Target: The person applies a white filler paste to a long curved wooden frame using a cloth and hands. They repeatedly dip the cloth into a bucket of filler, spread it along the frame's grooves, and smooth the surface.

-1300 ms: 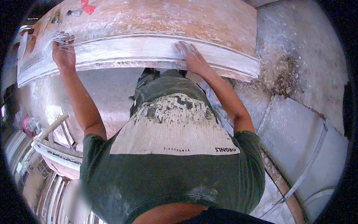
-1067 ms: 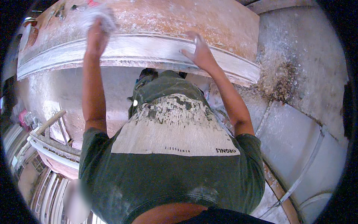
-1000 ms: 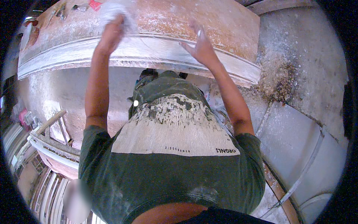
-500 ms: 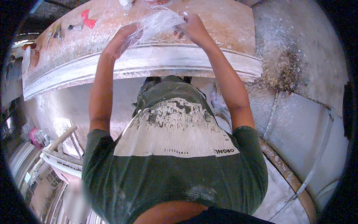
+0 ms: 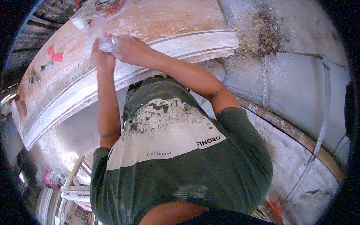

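Note:
A bunch of white fibre strands [image 5: 108,45] is gathered into a small wad between my two hands, over the workbench. My left hand [image 5: 103,60] grips its near left side, the fingers pointing up and away from me. From the right, my right hand [image 5: 132,50] closes over the wad, its fingers partly hidden behind its own back. Just below both hands runs a long white grooved moulding [image 5: 180,43] along the near edge of the bench top [image 5: 176,17].
A red scrap [image 5: 55,53] and dark bits lie left on the bench. Beyond my hands are a white lump [image 5: 80,23] and a whitish round container [image 5: 108,6]. Brown debris [image 5: 268,33] covers the floor at right. A wooden frame [image 5: 77,170] stands lower left.
The fibres were spread wide between my separated hands; now they are bunched together. My right hand has come left to meet the left one, and my view has turned.

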`<act>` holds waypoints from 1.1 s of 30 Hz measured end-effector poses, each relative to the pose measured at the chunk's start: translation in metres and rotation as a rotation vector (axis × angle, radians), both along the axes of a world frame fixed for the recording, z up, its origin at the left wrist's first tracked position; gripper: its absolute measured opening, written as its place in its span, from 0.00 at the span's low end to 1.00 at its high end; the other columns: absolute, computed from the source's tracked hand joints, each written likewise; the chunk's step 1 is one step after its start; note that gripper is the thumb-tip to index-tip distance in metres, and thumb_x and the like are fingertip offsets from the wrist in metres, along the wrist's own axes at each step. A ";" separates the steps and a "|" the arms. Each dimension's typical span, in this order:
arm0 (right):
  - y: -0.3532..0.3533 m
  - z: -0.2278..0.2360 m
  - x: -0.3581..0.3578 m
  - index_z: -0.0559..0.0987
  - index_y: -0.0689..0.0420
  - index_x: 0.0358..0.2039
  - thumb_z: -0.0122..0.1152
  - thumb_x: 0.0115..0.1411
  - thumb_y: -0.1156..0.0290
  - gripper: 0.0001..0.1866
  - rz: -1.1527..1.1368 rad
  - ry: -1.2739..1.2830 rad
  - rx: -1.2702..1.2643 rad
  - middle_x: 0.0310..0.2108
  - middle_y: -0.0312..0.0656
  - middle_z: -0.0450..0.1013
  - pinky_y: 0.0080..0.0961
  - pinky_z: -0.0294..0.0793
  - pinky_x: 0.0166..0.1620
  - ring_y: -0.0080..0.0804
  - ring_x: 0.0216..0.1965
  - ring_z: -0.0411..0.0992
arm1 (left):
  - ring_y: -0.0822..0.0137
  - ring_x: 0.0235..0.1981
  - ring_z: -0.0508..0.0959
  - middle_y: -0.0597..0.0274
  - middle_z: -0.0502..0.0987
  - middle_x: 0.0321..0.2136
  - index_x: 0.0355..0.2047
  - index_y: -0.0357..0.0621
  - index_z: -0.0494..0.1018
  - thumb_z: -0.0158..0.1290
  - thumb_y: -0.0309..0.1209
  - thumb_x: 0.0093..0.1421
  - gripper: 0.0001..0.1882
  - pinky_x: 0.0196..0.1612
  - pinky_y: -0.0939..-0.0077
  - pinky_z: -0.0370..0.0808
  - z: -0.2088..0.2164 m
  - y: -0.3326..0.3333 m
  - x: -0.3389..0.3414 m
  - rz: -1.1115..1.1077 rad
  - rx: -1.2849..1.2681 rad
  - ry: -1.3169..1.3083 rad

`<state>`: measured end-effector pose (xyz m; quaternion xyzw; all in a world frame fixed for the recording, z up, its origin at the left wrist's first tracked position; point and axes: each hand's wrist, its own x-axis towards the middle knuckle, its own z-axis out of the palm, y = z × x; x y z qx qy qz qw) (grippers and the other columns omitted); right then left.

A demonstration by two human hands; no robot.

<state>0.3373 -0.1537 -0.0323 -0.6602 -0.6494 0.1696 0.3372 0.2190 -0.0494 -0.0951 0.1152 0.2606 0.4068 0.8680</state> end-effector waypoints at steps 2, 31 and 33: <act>-0.008 0.001 0.012 0.76 0.55 0.39 0.58 0.53 0.66 0.13 0.034 0.194 0.023 0.30 0.49 0.74 0.36 0.71 0.39 0.45 0.35 0.73 | 0.58 0.40 0.73 0.53 0.73 0.39 0.45 0.34 0.66 0.42 0.38 0.62 0.19 0.50 0.64 0.69 -0.002 0.012 -0.012 0.052 0.112 -0.061; -0.099 -0.023 0.136 0.62 0.55 0.58 0.68 0.48 0.60 0.39 0.014 0.303 -0.073 0.56 0.48 0.62 0.35 0.56 0.60 0.41 0.58 0.60 | 0.61 0.49 0.71 0.58 0.72 0.47 0.50 0.41 0.67 0.42 0.28 0.60 0.17 0.55 0.64 0.65 0.048 -0.059 0.025 0.172 0.198 0.427; -0.079 -0.045 0.096 0.63 0.60 0.57 0.66 0.50 0.60 0.37 0.122 0.483 -0.059 0.56 0.51 0.63 0.34 0.60 0.57 0.40 0.55 0.63 | 0.61 0.49 0.71 0.58 0.72 0.47 0.51 0.41 0.66 0.42 0.29 0.61 0.18 0.55 0.65 0.65 0.045 -0.072 0.051 0.038 0.076 0.307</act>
